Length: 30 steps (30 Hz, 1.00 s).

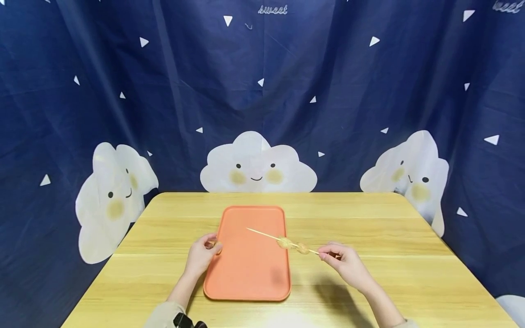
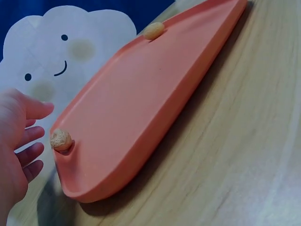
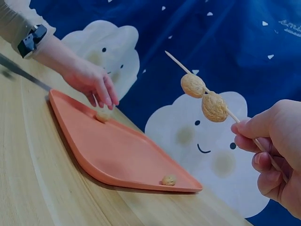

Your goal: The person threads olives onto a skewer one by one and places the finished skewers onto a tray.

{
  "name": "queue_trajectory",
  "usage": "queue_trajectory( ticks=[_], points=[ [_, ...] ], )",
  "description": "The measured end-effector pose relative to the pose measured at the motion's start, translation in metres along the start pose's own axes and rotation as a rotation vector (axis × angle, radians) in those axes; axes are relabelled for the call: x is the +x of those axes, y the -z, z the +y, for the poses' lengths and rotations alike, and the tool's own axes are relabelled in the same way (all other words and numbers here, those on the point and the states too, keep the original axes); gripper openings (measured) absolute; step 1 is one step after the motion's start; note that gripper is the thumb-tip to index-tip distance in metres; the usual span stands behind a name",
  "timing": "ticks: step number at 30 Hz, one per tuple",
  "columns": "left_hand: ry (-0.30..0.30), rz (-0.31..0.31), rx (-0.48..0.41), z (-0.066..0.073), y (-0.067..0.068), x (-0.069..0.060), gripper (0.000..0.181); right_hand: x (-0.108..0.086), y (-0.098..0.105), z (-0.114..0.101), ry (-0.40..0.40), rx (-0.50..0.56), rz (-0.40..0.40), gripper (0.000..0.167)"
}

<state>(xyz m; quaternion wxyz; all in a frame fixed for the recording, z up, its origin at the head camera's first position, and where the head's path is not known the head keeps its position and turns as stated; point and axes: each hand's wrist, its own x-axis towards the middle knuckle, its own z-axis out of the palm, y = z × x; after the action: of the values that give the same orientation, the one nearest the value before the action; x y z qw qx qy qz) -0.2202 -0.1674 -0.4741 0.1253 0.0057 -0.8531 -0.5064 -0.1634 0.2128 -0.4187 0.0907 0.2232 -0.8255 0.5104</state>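
My right hand (image 1: pixel 343 263) pinches a thin wooden skewer (image 3: pixel 178 62) near its lower end. Two tan, wrinkled food balls (image 3: pixel 214 107) are threaded on it, close together, and the pointed tip extends past them over an orange tray (image 1: pixel 248 269). Beside the tray's left edge is my left hand (image 2: pixel 16 141), its fingers parted around a loose food ball (image 2: pixel 61 140) at the rim, with a gap between them. Another loose food ball (image 2: pixel 154 31) lies by the tray's opposite edge; it cannot be told apart in the head view.
The tray lies on a light wood-grain table (image 1: pixel 348 214). Dark blue cloth (image 1: pixel 348 59) with white clouds and triangles hangs behind the table and at both sides. A black device (image 3: pixel 32 41) is strapped to the left wrist.
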Motion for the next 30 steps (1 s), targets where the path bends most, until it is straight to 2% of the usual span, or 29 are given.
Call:
queue_trajectory(
  ticks=[13, 20, 24, 30],
  points=[
    [-0.028, -0.034, 0.074, -0.016, -0.008, 0.007, 0.041, -0.003, 0.0, 0.002, 0.0, -0.018, 0.008, 0.007],
    [-0.062, -0.044, 0.126, -0.017, -0.011, 0.006, 0.043, -0.004, 0.001, 0.005, 0.005, -0.009, -0.002, 0.007],
    [-0.073, -0.034, 0.128, -0.016, -0.013, 0.005, 0.041, -0.004, 0.001, 0.006, 0.019, -0.015, -0.004, 0.008],
    [-0.055, -0.028, 0.114, -0.016, -0.012, 0.006, 0.037, -0.003, 0.003, 0.006, -0.013, -0.023, -0.013, 0.006]
  ],
)
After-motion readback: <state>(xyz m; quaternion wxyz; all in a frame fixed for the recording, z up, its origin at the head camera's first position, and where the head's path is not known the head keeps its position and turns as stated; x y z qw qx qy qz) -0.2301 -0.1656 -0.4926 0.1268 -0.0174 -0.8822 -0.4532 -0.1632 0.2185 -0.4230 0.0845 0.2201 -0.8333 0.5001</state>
